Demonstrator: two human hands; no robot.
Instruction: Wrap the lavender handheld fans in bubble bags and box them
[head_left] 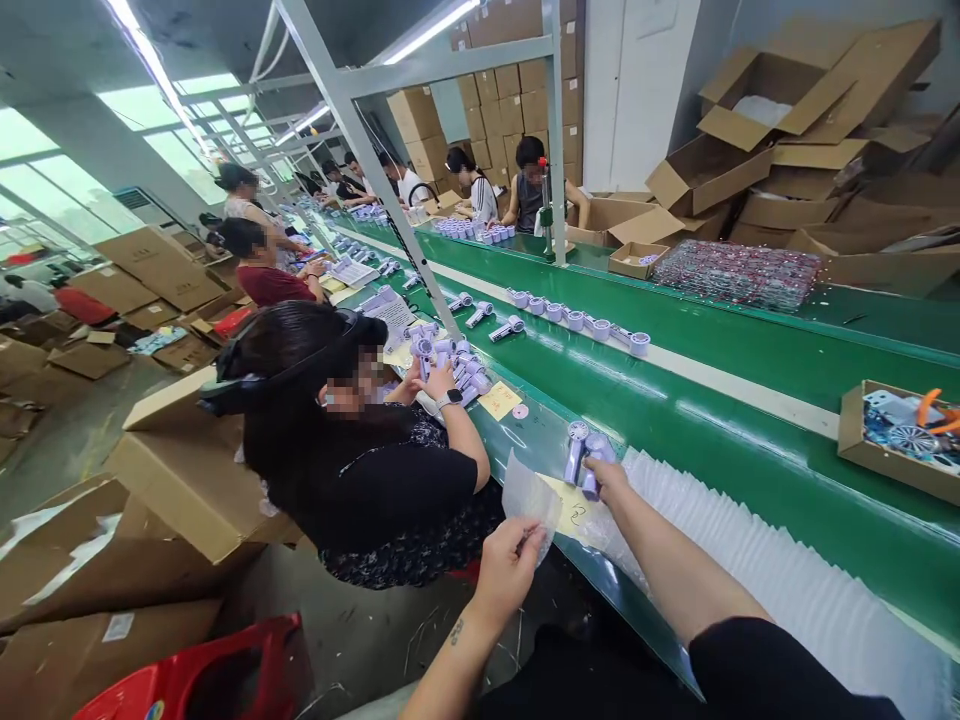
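My left hand [512,560] is closed, pinching a translucent plastic bag [529,492] by its lower edge, just off the near edge of the green bench. My right hand [609,478] is closed on a small lavender handheld fan [596,455] on the bench. Beside it, on its left, lies a second lavender fan [575,448]. Under and near the hands is a yellow sheet with handwriting [570,508]. A long overlapping row of white translucent bags [757,560] runs along the bench to the right of my right forearm.
A seated person [322,430] at the left handles fans from a pile [465,370]. More fans [575,320] line the green belt [675,420]. A carton of parts [900,440] stands at the right, a metal post rises ahead, and a red stool [217,680] is lower left.
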